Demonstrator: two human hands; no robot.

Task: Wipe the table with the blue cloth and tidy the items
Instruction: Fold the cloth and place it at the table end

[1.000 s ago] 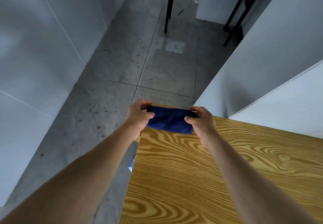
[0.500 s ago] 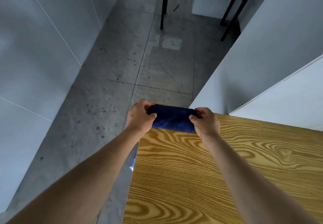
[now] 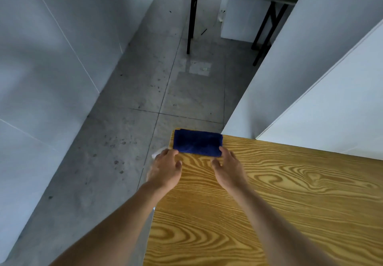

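Note:
A folded dark blue cloth (image 3: 198,143) lies flat at the far left corner of the wooden table (image 3: 269,203). My left hand (image 3: 166,169) hovers just in front of the cloth's near left corner, fingers spread, holding nothing. My right hand (image 3: 229,169) is at the cloth's near right corner, fingertips touching or nearly touching its edge, also with nothing in it. Both palms face down over the tabletop.
The table's left edge drops to a grey tiled floor (image 3: 128,141). White panels (image 3: 321,79) stand along the table's far right side. A dark table with black legs (image 3: 191,20) stands farther back. Something white (image 3: 158,151) peeks out below the table's left corner.
Both hands held the folded cloth by its ends at the table corner; now the cloth lies on the table and both hands have let go and drawn back toward me.

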